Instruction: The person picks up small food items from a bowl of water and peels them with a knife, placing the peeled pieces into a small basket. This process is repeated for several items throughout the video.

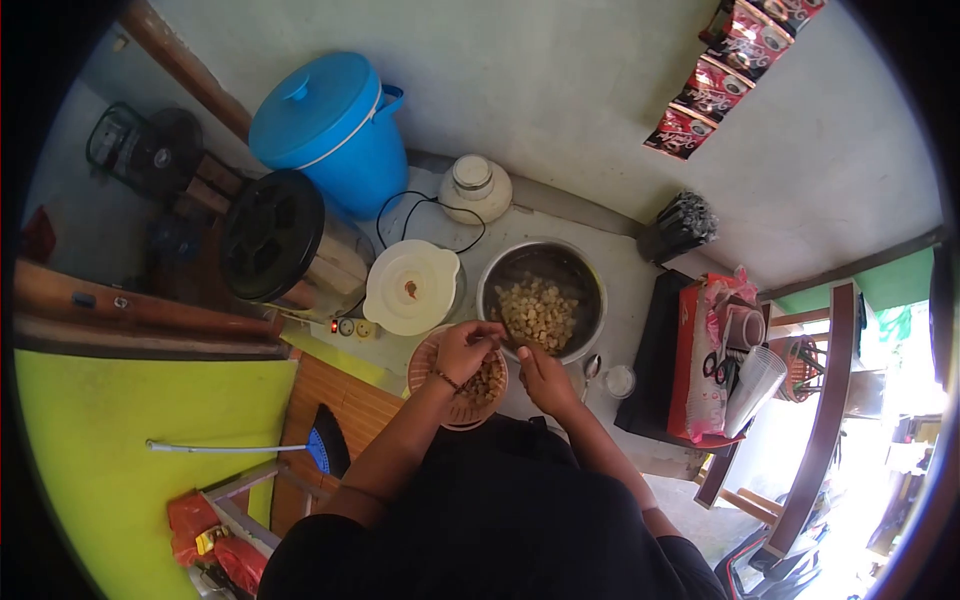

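My left hand (pixel 468 350), with a bracelet at its wrist, is closed in a pinch above a pink plastic basket (pixel 421 360). Small brown chunks (pixel 484 384) lie in that basket, partly hidden by the hand. Close beside it, my right hand (pixel 545 380) is closed near the rim of a metal bowl (pixel 597 318). A thin dark shape shows at its fingertips, too small to name. Pale, lumpy pieces (pixel 540 312) sit in the bowl in what looks like liquid. What the left fingers hold is too small to make out.
A cream lidded container (pixel 410 288) stands left of the bowl, near a round jar (pixel 476 190) and a blue bucket (pixel 345 130). To the right are a spoon (pixel 592 370), a small clear cup (pixel 620 381) and a red box (pixel 690 360) with plastic cups.
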A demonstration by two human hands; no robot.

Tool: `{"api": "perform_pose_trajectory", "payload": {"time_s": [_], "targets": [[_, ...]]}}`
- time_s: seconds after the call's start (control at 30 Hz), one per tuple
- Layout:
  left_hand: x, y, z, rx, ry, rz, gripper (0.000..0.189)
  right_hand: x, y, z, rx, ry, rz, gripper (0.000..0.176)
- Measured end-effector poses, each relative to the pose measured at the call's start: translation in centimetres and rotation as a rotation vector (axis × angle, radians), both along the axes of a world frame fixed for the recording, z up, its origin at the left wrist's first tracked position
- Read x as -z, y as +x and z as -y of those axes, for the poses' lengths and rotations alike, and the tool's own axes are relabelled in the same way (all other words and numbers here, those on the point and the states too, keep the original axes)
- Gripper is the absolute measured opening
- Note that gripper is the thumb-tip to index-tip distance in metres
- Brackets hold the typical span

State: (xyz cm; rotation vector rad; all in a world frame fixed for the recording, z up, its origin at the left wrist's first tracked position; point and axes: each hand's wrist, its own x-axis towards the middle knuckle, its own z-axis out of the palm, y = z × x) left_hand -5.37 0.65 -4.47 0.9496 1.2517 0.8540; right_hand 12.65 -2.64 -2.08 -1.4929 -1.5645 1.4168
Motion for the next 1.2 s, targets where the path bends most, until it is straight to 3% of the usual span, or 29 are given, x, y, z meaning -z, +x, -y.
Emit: {"api": "perform_pose_trajectory", "payload": {"time_s": [0.07,0.17,0.27,0.37,0.57,0.67,0.87,0.97,1.07,1.17,1.2], "targets": [[0.8,-1.5,1.0,0.062,0.045,-0.253,0.016,0.4,-0.7,0.5,-0.119,0.067,0.093,0.039],[6.1,-2.9,2.8,0.146,-0.029,-0.421,0.018,2.6,-1.6,1.2,-0.183,0.142,0.174,0.039],[7.0,-2.0,3.9,0.305,-0.1,-0.817,0.018,2.1,-1.9,1.3,-0.225,0.006,0.186,0.039],[10.9,-1.3,5.2,0.244,-0.048,-0.724,0.022,1.5,-1.9,1.4,-0.233,-0.022,0.22,0.041],[11.0,0.4,5.5,0.23,0.077,-0.66,0.026,1.7,-1.1,1.6,-0.168,-0.131,0.17,0.041],[9.2,1.1,5.0,0.243,-0.08,-0.674,0.026,2.0,-0.7,1.7,-0.139,-0.116,0.155,0.041],[11.6,0.5,5.4,0.106,-0.034,-0.52,0.033,-0.1,-0.6,1.6,-0.068,-0.248,0.033,0.041],[10.0,-0.2,4.9,-0.023,-0.175,-0.25,0.031,1.0,0.0,1.5,-0.013,-0.251,-0.081,0.041],[4.6,-0.3,4.0,-0.137,0.011,0.121,0.026,-0.6,0.4,1.1,-0.001,-0.224,-0.164,0.044],[1.7,0.6,2.9,-0.139,0.119,0.173,0.026,-0.1,0.5,0.6,-0.009,0.059,-0.143,0.047],[0.8,1.0,2.6,-0.138,0.135,0.166,0.025,-0.4,0.5,0.4,0.013,0.048,-0.136,0.045]]}}
